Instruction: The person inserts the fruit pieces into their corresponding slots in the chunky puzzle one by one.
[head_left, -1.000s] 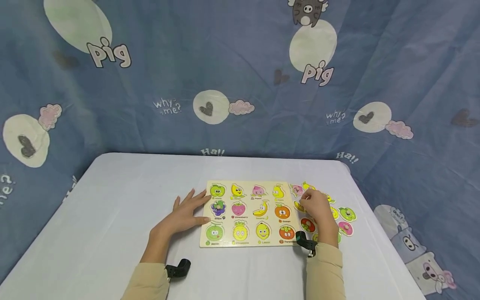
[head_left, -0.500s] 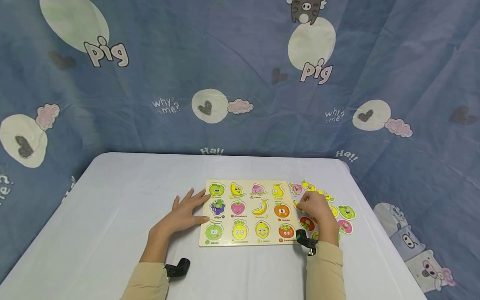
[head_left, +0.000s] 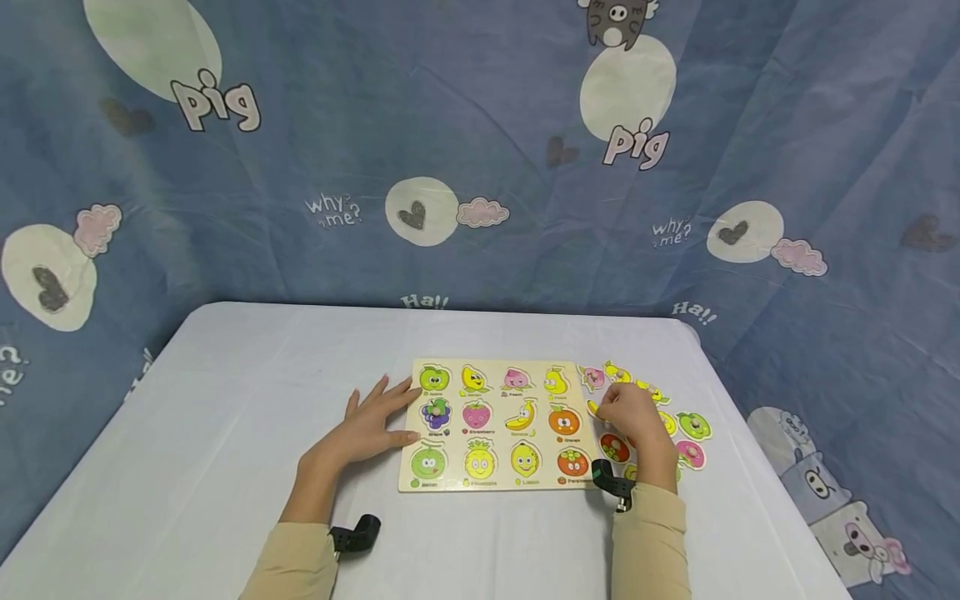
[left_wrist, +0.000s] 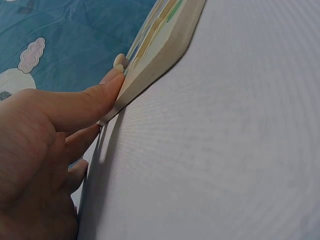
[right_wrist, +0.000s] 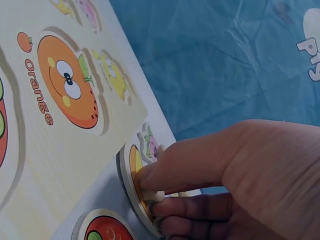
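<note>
Two hands share the surface [head_left: 225,433]: the left hand [head_left: 366,433], fingers apart, touches the left side of the fruit puzzle board [head_left: 548,454]; the right hand [head_left: 635,414] pinches a yellow fruit piece [right_wrist: 136,161] by its knob [right_wrist: 153,195], between the board and the surface's right edge. A loose grip could drop it onto the nearby red fruit piece [head_left: 615,448]. Against one second ago, the right fingertips hide more of the yellow piece.

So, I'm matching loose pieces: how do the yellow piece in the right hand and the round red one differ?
The yellow, curved-edged fruit piece is held by the right hand; the round, red fruit piece lies unheld. In the head view, the yellow piece is mostly hidden; the red piece shows nearly whole. Both are pale-edged, beside the rectangular cream board.
</note>
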